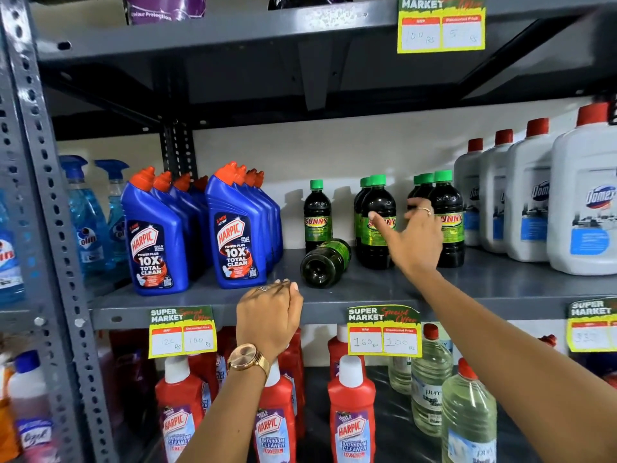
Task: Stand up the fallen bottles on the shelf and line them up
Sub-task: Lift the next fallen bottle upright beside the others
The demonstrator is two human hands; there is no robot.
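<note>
One dark Sunny bottle (pixel 325 262) lies on its side on the grey middle shelf (pixel 367 292), base toward me. Behind it a single Sunny bottle (pixel 317 217) stands upright. To the right stand two groups of green-capped Sunny bottles, one around (pixel 377 222) and one around (pixel 449 218). My right hand (pixel 414 232) is spread open between those two groups, thumb against the front middle bottle, holding nothing. My left hand (pixel 268 315), wearing a watch, rests with curled fingers on the shelf's front edge, just left of the fallen bottle.
Blue Harpic bottles (pixel 233 228) stand in two rows left of the Sunny bottles, with spray bottles (pixel 88 215) further left. White Domex jugs (pixel 534 195) fill the right side. Price tags (pixel 384 332) hang on the shelf edge; red Harpic bottles (pixel 350 409) stand below.
</note>
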